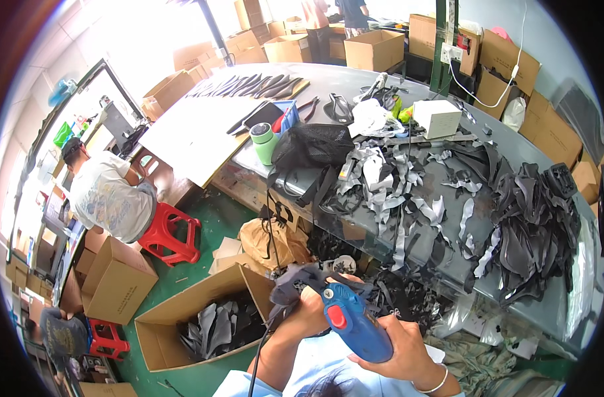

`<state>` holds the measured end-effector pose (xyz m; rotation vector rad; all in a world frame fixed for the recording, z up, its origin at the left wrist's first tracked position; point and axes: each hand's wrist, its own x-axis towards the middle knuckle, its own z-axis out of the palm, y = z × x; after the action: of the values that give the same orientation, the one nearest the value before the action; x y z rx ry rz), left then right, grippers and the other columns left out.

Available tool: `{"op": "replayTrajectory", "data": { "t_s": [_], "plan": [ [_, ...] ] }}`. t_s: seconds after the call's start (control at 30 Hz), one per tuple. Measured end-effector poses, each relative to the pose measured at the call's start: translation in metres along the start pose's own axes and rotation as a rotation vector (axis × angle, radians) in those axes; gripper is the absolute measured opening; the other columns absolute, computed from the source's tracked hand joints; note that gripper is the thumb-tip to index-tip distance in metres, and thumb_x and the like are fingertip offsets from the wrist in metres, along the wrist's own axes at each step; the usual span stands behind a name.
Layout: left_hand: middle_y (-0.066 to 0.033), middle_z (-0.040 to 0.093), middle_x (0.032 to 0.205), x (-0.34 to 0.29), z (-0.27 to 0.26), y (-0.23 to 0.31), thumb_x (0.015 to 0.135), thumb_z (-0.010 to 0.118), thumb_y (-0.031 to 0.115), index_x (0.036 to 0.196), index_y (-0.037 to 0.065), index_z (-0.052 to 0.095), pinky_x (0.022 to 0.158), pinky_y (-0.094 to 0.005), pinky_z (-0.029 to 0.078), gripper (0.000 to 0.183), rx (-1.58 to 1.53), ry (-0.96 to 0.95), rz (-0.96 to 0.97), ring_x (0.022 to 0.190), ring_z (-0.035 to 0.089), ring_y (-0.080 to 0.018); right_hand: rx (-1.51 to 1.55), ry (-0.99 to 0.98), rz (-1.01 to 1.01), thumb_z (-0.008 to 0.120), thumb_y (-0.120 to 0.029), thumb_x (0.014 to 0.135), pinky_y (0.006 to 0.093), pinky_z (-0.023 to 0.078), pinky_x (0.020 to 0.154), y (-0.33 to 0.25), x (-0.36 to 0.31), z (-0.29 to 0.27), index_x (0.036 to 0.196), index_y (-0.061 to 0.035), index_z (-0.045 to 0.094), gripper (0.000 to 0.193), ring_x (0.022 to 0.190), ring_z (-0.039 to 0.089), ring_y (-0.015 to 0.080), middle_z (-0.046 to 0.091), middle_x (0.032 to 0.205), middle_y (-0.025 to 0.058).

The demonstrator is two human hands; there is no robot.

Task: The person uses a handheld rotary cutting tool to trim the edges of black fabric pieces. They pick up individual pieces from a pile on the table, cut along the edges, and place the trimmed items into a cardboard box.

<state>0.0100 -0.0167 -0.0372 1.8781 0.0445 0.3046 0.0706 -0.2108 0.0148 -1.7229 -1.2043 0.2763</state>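
Cluttered workshop, green floor. Lower centre of frame: my right hand (396,345), fingers wrapped tight around blue glue gun (352,323). Left hand (306,309) just beside it, fingers closed on dark fabric piece (295,279) at the nozzle. Lower left, open cardboard box (176,311) of black offcuts. Above, grey counter (355,83) strewn with scraps.

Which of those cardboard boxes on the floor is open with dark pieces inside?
The big open box left of the left hand; the box beside the red stool is shut.
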Motion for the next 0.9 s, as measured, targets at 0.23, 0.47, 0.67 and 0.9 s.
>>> {"op": "replayTrajectory", "data": {
  "t_s": [0.23, 0.47, 0.67, 0.9],
  "plan": [
    [-0.0117, 0.063, 0.099, -0.007, 0.002, 0.002, 0.074, 0.065, 0.006, 0.106, 0.003, 0.058, 0.08, -0.0345, 0.046, 0.033, -0.155, -0.063, -0.116, 0.091, 0.06, -0.0239, -0.069, 0.098, -0.044, 0.086, -0.032, 0.059, 0.0306, 0.048, 0.05, -0.002, 0.003, -0.005, 0.09, -0.0021, 0.049, 0.057, 0.053, 0.061, 0.0216, 0.058, 0.064, 0.0091],
    [-0.007, 0.053, 0.104, -0.008, 0.002, 0.025, 0.072, 0.06, 0.006, 0.104, 0.0, 0.05, 0.09, -0.0282, 0.038, 0.034, -0.653, -0.217, -0.452, 0.096, 0.051, -0.0158, -0.135, 0.262, 0.081, 0.083, -0.022, 0.06, 0.0343, 0.049, 0.054, 0.022, 0.005, -0.008, 0.096, -0.0025, 0.05, 0.052, 0.06, 0.062, 0.0269, 0.061, 0.072, 0.012],
    [-0.013, 0.056, 0.095, 0.042, 0.03, 0.037, 0.092, 0.048, 0.039, 0.118, 0.0, 0.044, 0.071, -0.0283, 0.047, 0.046, -1.137, 0.43, 0.171, 0.084, 0.055, -0.0177, -0.006, 0.032, 0.029, 0.085, -0.022, 0.06, 0.0287, 0.05, 0.055, 0.015, 0.003, 0.0, 0.094, -0.0008, 0.05, 0.053, 0.057, 0.064, 0.0191, 0.061, 0.067, 0.0111],
    [-0.0091, 0.055, 0.078, 0.042, 0.008, 0.033, 0.092, 0.052, 0.014, 0.108, 0.0, 0.046, 0.056, -0.027, 0.045, 0.021, -0.818, 0.66, -0.027, 0.064, 0.055, -0.0155, -0.178, 0.092, 0.132, 0.083, -0.035, 0.063, 0.0309, 0.05, 0.054, 0.026, -0.01, -0.009, 0.092, -0.0019, 0.05, 0.055, 0.056, 0.063, 0.0223, 0.061, 0.066, 0.0098]
  ]
}}
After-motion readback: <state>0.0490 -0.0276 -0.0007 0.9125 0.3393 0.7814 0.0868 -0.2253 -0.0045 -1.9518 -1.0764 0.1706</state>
